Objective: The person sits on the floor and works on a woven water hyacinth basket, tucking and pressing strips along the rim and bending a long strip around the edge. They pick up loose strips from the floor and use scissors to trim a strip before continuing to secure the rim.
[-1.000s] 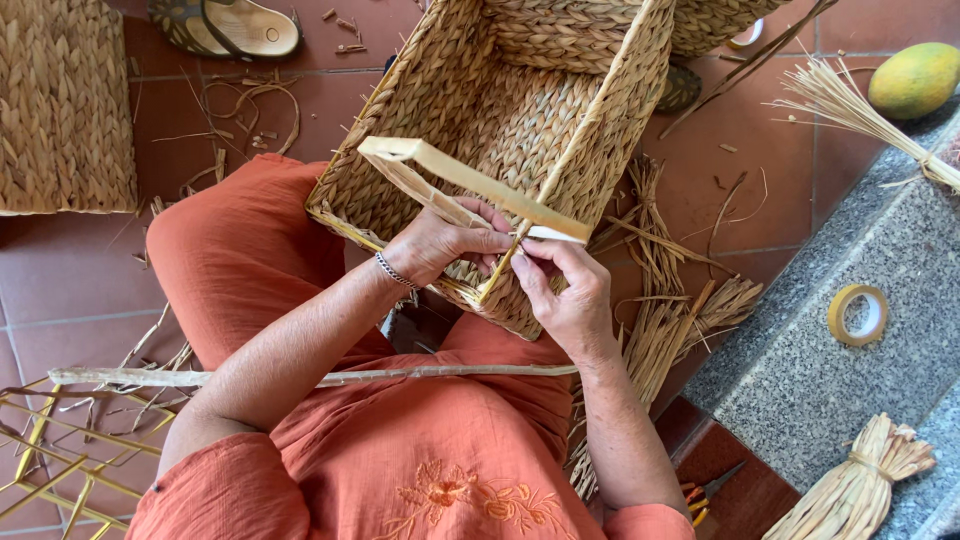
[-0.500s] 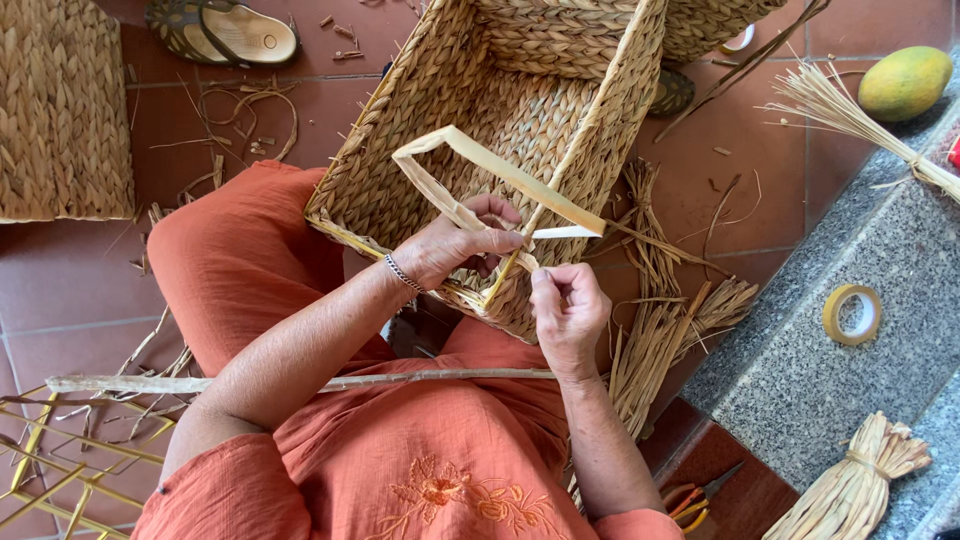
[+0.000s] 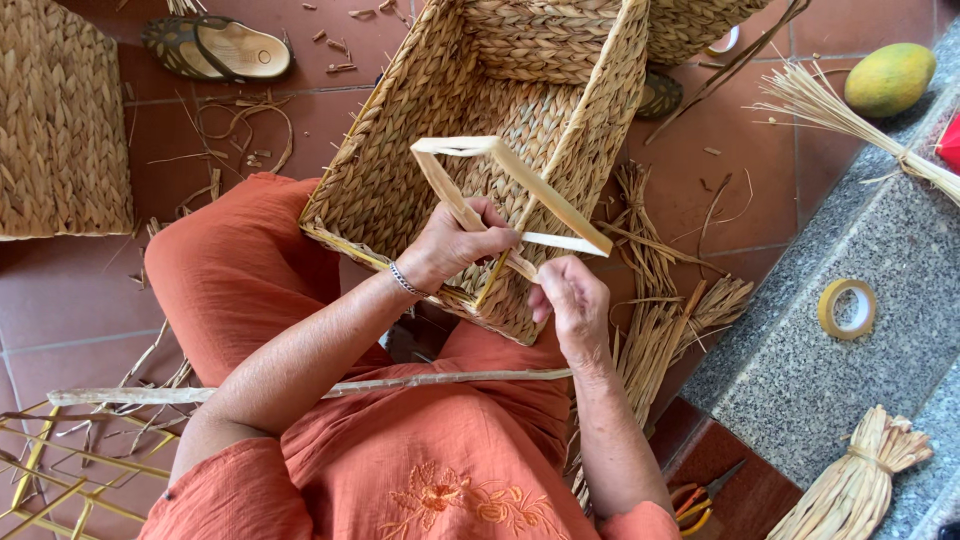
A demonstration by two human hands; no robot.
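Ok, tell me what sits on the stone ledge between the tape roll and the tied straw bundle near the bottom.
Nothing: in the head view, the stone ledge is bare between the tape roll and the tied straw bundle.

Look past your work and you have a brown sandal (image 3: 215, 50) lying on the red tile floor (image 3: 70, 300) at the top left, with loose straw scraps (image 3: 235, 125) curled just below it. A flat woven mat (image 3: 60, 120) fills the left edge. At your lower left sits a yellow wire frame (image 3: 60, 480). To your right runs a grey stone ledge (image 3: 850, 400); on it rest a roll of tape (image 3: 847, 308), a green-yellow fruit (image 3: 890, 78) (possibly a mango) and a tied bundle of straw (image 3: 855, 480). Orange-handled scissors (image 3: 695, 497) lie on the floor beside the ledge. A long pale stick (image 3: 300, 390) crosses your lap.
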